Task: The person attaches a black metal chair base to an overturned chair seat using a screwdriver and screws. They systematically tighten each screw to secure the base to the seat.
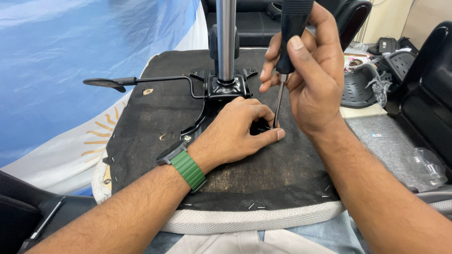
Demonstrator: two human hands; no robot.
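So the right hand (313, 75) is wrapped tight around the black-handled screwdriver with a thin steel shaft (281, 89), thumb pressed along the grip, holding it nearly upright. The tip comes down right at the left hand's fingertips. The left hand (242, 129) lies flat on the upside-down office chair seat with black fabric underside and pale padded edge (155, 127), fingers curled narrow and pinched around the spot where the tip lands; what's under them is hidden, so can't tell if it's actually gripping a screw. There's a green ribbed watch strap (187, 168) on that wrist.

Just beyond the left hand's knuckles sits the black metal tilt mechanism plate (221, 91), bolted to the seat, with a shiny chrome gas-lift cylinder (226, 37) standing straight up out of it. A thin black lever with a flat paddle end (127, 82) sticks out well off to the left of that hand.

Past the right hand, farther right, there's a grey perforated plastic chair part (360, 87), and a blue and white cloth with a sun print (70, 70) lies way off left.
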